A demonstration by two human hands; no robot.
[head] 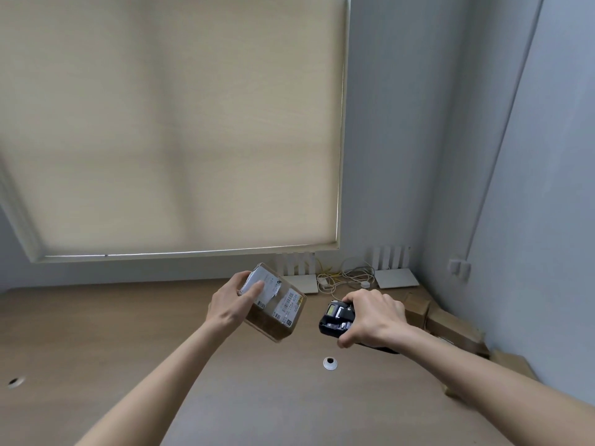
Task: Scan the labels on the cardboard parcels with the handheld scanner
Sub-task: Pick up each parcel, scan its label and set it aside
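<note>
Small cardboard parcel (273, 300) held up off the desk (128, 333) in left hand (230, 305), tilted, label side turned toward the camera and right. Left hand clasped around the parcel's near-left end, one finger laid across the white label (269, 284). Probably light: carried one-handed with no sign of strain. Stiff-sided, likely safe to pinch by the edges; best kept clear of the barcode strip (289, 305), which lies free of the finger. Label paper looks wrinkled or partly peeled near the top; could spoil a read.

Right hand (373, 318) closed around the black scanner (336, 318), just right of the parcel, not touching it. Small screen faces up; trigger and scan window hidden under the hand, so aim not certain.

More brown boxes (450, 326) along the right wall, partly cut off and blurred; labels there not visible, count unclear. Print on the held label too small to read.
</note>
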